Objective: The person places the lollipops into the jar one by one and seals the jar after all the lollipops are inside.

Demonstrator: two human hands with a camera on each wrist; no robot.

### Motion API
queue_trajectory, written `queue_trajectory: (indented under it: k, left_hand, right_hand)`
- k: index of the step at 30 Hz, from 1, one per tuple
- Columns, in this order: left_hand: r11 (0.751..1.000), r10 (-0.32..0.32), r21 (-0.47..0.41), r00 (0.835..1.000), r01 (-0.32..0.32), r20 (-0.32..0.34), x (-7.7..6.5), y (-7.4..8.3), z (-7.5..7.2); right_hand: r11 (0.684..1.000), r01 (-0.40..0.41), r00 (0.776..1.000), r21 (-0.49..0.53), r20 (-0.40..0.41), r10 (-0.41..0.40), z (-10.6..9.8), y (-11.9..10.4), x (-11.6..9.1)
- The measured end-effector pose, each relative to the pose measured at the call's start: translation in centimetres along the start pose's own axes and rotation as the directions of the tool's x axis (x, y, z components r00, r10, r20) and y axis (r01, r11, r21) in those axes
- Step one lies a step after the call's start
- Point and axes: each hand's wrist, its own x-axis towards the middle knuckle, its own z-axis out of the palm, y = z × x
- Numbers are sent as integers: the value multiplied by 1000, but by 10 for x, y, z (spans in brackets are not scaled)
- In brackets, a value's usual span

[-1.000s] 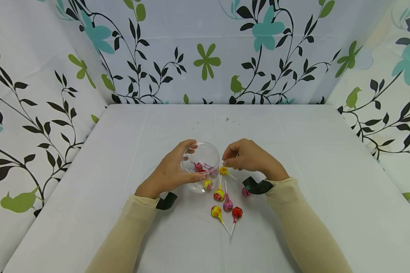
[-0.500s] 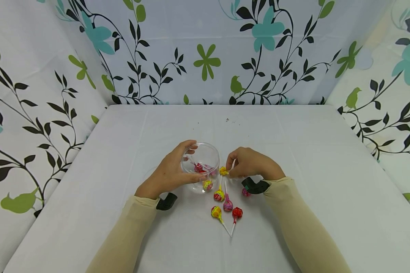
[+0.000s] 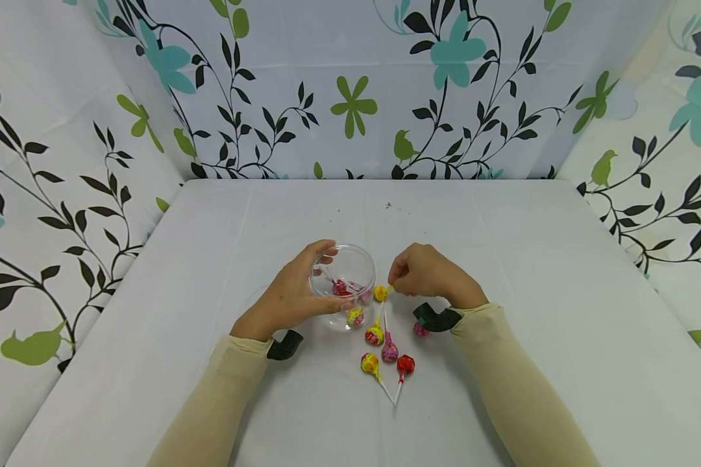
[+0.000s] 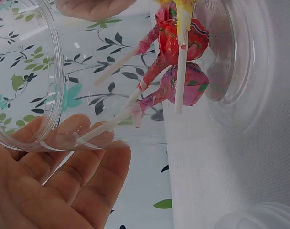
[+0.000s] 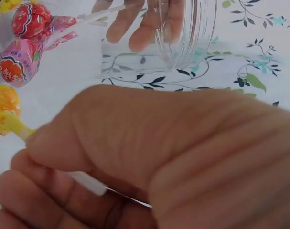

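Observation:
A clear plastic jar stands on the table with several wrapped lollipops inside; a red lollipop and a pink one show through its wall. My left hand grips the jar from the left, fingers and thumb curved round it. Just right of the jar, my right hand pinches a yellow lollipop by its stick near the wrapper. In the right wrist view, its yellow head sticks out past the thumb, and the white stick runs under the palm.
In front of the jar lie another yellow lollipop, a purple one, a yellow-and-red one and a red one. A pink lollipop lies partly under the right wrist camera. A clear round lid lies left of the jar.
My right hand has come down beside the jar, taken the yellow lollipop by its stick and shifted it slightly. The left hand and the jar have stayed still.

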Motion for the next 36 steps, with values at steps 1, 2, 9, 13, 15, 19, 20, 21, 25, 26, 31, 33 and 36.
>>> queue_trajectory:
  k: [1,2,9,13,15,19,20,21,25,26,31,33,36]
  left_hand:
    - [1000,0,0,1000,0,0,0,0,0]
    - [1000,0,0,1000,0,0,0,0,0]
    - [1000,-6,2,1000,6,-2,0,0,0]
    - [1000,-5,10,1000,5,-2,0,0,0]
    - [1000,-4,14,1000,4,-1,0,0,0]
    - [1000,-5,18,1000,5,1,0,1,0]
    - [1000,-7,17,1000,7,1,0,1,0]
    - [1000,-8,16,1000,8,2,0,1,0]
    - [1000,-17,9,1000,17,2,0,1,0]
    - [1000,-17,8,1000,17,2,0,1,0]
    - [1000,-10,13,1000,10,1,0,1,0]
    - [1000,-8,16,1000,8,0,0,1,0]
    - [1000,-11,13,1000,11,-1,0,1,0]
  right_hand:
    - [1000,2,1000,-5,-15,-2,0,0,0]
    - [1000,6,999,-12,-31,-6,0,0,1]
    - [998,54,987,-41,-146,-60,-2,-2,-1]
    - [996,78,976,-33,-201,-83,-4,-3,-3]
    - [996,83,969,-30,-230,-88,-5,-4,-3]
    - [996,90,953,-11,-288,-90,-6,-4,-4]
    - [996,92,950,-7,-300,-90,-6,-4,-4]
    - [996,91,946,-4,-313,-88,-6,-4,-4]
    - [995,95,927,-1,-366,-89,-7,-5,-5]
    - [995,97,922,1,-378,-89,-7,-5,-5]
    - [991,128,893,30,-437,-102,-8,-6,-7]
    - [988,144,881,46,-461,-107,-8,-6,-7]
    - [983,171,861,66,-496,-116,-8,-7,-8]
